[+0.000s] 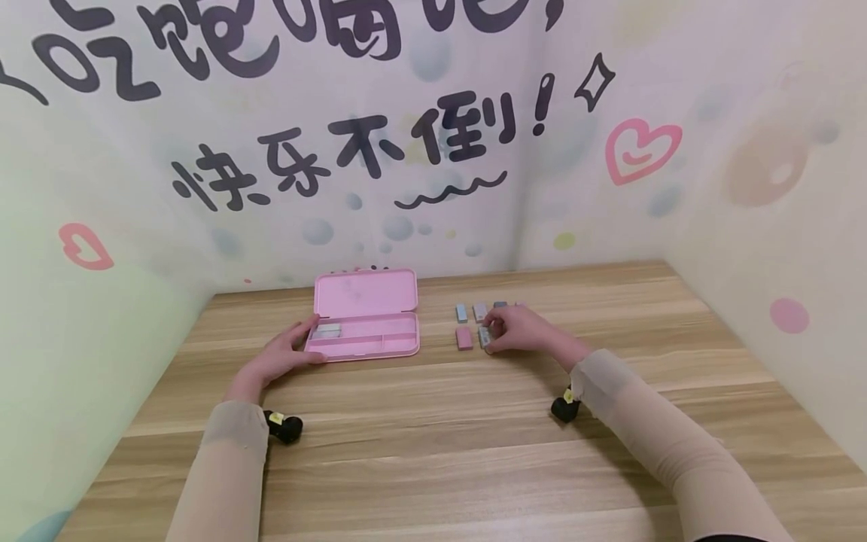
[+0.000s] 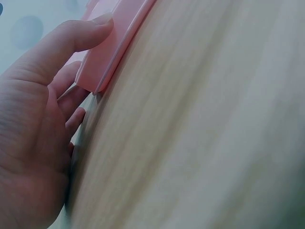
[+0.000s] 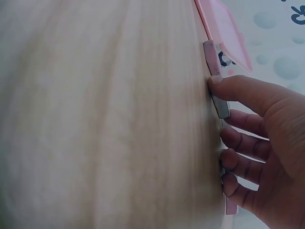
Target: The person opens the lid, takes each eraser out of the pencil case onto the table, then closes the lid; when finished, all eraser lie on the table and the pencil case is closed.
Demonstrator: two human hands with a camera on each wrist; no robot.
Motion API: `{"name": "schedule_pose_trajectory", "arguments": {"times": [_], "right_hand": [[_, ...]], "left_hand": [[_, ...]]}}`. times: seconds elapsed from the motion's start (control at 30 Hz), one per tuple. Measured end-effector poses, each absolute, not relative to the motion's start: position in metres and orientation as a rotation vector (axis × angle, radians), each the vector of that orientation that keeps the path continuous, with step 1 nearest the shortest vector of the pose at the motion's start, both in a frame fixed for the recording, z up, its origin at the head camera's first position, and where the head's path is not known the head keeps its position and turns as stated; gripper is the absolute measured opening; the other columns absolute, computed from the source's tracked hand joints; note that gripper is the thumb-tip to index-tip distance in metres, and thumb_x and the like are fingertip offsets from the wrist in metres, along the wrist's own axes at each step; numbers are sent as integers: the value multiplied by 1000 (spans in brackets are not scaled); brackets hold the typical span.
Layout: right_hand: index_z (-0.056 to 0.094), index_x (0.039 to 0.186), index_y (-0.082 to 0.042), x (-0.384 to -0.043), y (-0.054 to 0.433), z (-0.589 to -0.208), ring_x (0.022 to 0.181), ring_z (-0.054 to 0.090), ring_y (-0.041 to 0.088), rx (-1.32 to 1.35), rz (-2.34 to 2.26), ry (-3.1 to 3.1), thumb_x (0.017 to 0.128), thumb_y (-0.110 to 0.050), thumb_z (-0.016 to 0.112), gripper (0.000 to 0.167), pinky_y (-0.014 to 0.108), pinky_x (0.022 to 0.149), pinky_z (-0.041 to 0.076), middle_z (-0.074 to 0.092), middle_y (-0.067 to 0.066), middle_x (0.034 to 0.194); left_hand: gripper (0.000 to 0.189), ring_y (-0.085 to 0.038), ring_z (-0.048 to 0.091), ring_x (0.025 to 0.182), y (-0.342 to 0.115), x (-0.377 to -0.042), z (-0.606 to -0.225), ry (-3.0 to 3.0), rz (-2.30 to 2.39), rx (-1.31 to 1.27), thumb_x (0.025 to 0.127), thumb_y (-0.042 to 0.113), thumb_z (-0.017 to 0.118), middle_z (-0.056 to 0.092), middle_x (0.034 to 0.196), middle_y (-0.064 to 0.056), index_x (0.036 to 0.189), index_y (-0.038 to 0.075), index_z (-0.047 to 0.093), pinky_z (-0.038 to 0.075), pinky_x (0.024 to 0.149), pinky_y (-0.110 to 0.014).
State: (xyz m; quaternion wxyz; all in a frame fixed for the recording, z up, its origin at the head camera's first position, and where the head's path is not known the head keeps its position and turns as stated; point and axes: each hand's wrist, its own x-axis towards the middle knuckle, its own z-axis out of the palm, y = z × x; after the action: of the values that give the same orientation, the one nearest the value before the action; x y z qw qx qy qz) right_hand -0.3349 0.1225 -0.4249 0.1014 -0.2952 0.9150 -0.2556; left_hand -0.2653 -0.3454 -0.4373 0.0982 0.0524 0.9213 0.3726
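Observation:
A pink pencil case (image 1: 369, 355) stands with its lid (image 1: 366, 293) raised at the back of the table. Two pale, block-shaped erasers (image 1: 329, 330) lie in its left rear compartment. My left hand (image 1: 278, 357) holds the case's left end, thumb on the front wall (image 2: 97, 62) and fingers round the side. To the right of the case, my right hand (image 1: 524, 329) pinches a grey eraser (image 1: 484, 337) between thumb and forefinger. In the right wrist view the eraser (image 3: 220, 107) is low at the tabletop. Beside it lies a pink eraser (image 1: 463, 339).
Behind the right hand is a row with a light blue eraser (image 1: 461, 313), a pale grey one (image 1: 480, 311), a dark one (image 1: 500, 305) and a partly hidden pinkish one. The wood table (image 1: 420, 444) meets a printed wall (image 1: 460, 248) at the back.

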Motion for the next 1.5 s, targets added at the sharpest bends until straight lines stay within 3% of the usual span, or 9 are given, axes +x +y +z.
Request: {"name": "schedule_pose_trajectory", "arguments": {"times": [0.4,0.73,0.9,1.13,1.5], "right_hand": [[65,115,-6,-335,126,-422,80,52,16,-891,-752,2679,78,-28,81,46,31,72,46,59,0,88],[68,111,-7,-350,118,-393,78,56,17,-934,-815,2661,88,-19,68,26,32,68,48,62,2,90],[68,113,-9,-364,85,-382,80,56,18,-963,-804,2610,90,-22,67,26,33,67,50,63,2,95],[69,114,-13,-378,17,-382,88,55,18,-1153,-816,2584,90,-21,69,25,32,75,48,63,-1,97],[69,117,-15,-371,-68,-391,100,54,15,-1309,-666,2589,91,-16,68,27,28,87,45,60,2,107]], "left_hand": [[96,-51,6,141,-345,-263,-435,2730,1115,160,82,44,75,5,157,-30,156,22,18,9,108,-67],[96,-50,5,141,-345,-261,-433,2736,1116,167,82,44,75,5,157,-29,156,22,18,9,108,-67],[96,-51,6,141,-344,-262,-435,2741,1112,166,82,44,75,6,157,-30,156,21,19,10,108,-67],[96,-50,8,141,-346,-261,-436,2752,1107,155,82,45,75,8,157,-29,156,22,20,11,108,-67],[96,-49,10,141,-346,-262,-437,2758,1130,154,80,45,76,10,157,-28,156,23,21,12,109,-65]]}}
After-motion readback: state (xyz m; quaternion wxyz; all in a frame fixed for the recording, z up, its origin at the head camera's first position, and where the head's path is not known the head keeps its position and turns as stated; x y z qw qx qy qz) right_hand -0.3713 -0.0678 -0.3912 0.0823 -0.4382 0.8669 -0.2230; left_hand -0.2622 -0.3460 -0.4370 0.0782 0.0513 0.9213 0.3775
